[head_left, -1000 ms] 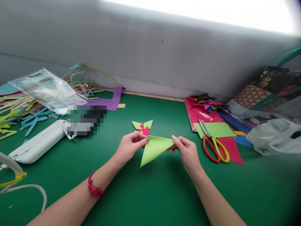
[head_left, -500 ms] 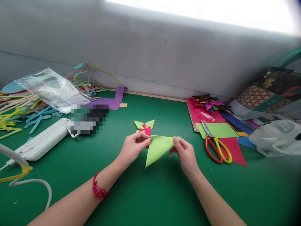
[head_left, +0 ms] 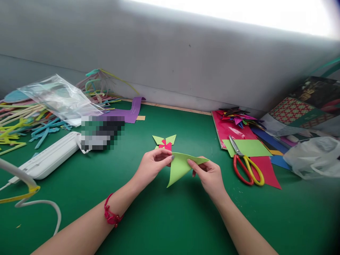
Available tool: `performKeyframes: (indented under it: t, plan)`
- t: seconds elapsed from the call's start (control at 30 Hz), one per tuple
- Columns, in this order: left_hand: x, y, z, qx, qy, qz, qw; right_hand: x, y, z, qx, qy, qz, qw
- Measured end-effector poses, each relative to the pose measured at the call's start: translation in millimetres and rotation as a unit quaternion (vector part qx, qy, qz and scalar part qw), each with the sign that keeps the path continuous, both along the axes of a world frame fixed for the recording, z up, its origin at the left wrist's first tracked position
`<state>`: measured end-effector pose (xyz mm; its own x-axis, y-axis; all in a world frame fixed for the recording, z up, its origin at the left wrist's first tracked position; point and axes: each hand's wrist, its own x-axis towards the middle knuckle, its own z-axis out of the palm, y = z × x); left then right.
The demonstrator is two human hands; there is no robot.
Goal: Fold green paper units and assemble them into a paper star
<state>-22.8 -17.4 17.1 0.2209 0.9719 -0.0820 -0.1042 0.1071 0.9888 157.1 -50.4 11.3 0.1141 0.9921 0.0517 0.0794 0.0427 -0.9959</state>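
The green paper (head_left: 178, 168) is pinched at its left corner by our left hand (head_left: 152, 165), at its right edge by our right hand (head_left: 209, 175); scissors (head_left: 245, 164) lie right of both.

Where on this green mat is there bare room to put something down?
Bare green mat lies between the forearms, and between the white case and the left hand. Crowded: paper strips far left; scissors on coloured sheets right.

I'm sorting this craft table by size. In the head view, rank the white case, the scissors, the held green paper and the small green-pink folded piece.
1. white case
2. scissors and held green paper: alike, unranked
3. green-pink folded piece
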Motion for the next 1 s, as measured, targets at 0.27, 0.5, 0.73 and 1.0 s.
performKeyframes:
  t: [0.27, 0.5, 0.73, 1.0]
  plan:
    - [-3.7, 2.1, 2.6, -0.001, 0.018, 0.006, 1.0, -0.8, -0.5, -1.2, -0.009, -0.011, 0.006, 1.0]
    - [-2.4, 1.4, 6.3, -0.01, 0.006, 0.011, 1.0, -1.5, -0.5, -1.9, -0.022, -0.025, 0.002, 0.999]
    - [-3.1, 1.7, 6.8, -0.035, -0.004, -0.009, 0.999, -1.0, -0.1, -2.6, -0.026, -0.016, 0.013, 0.999]
    - [-3.5, 2.0, 6.2, -0.032, -0.001, -0.006, 0.999, -0.7, -1.0, -0.8, -0.032, -0.029, 0.019, 0.999]
